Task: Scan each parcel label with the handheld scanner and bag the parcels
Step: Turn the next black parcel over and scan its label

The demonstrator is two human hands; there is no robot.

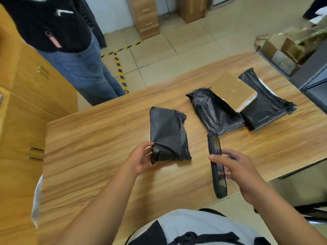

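Your left hand (141, 157) grips the near left corner of a black-bagged parcel (168, 135), fingers curled around its edge, and the parcel stands tilted up from the wooden table (88, 138) with its far end raised. Your right hand (237, 169) is wrapped around the handheld scanner (216, 165), a long dark device held above the table with its far end pointing toward the other parcels; your thumb lies across its face and your fingers close behind it. Just beyond the scanner's tip lies a second black-bagged parcel (215, 110), flat on the table. A brown cardboard parcel (233, 91) sealed with clear tape rests on top, leaning across that second parcel and a third black-bagged parcel (265, 105) lying to its right. No label is readable on the parcel you hold; its visible side is plain black plastic. Across the table stands another person in jeans (85, 68) beside a wooden cabinet (26, 82). Stacked cardboard boxes (290, 46) sit at the far right, off the table.
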